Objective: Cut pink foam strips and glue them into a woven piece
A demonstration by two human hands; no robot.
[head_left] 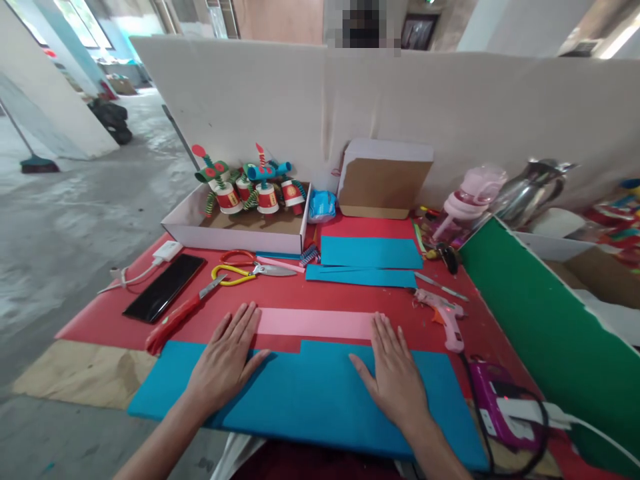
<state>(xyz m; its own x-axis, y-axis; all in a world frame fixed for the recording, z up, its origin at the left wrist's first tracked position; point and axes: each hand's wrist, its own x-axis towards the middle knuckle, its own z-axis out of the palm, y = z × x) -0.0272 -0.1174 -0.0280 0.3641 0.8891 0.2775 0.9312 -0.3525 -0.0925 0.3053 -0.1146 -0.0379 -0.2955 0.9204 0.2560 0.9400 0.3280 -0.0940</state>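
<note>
A strip of pink paper (315, 324) lies flat across the red table covering, just beyond a large blue sheet (305, 393). My left hand (227, 357) rests flat with its fingertips on the strip's left end, thumb out over the blue sheet. At the strip's right end, my right hand (393, 370) lies in the same way, fingers stretched out. Neither hand grips anything. Yellow-handled scissors (250, 272) and a red-handled cutter (183, 313) lie beyond and left of my left hand. A pink glue gun (443, 317) lies beyond my right hand.
Cut blue pieces (370, 252) lie at the back middle. A white box (235, 237) holds several paper-cup figures. A black phone (165, 288) is at the left. To the right are a green panel (550, 340), a purple power strip (505, 407) with cables, and a pink bottle (467, 200).
</note>
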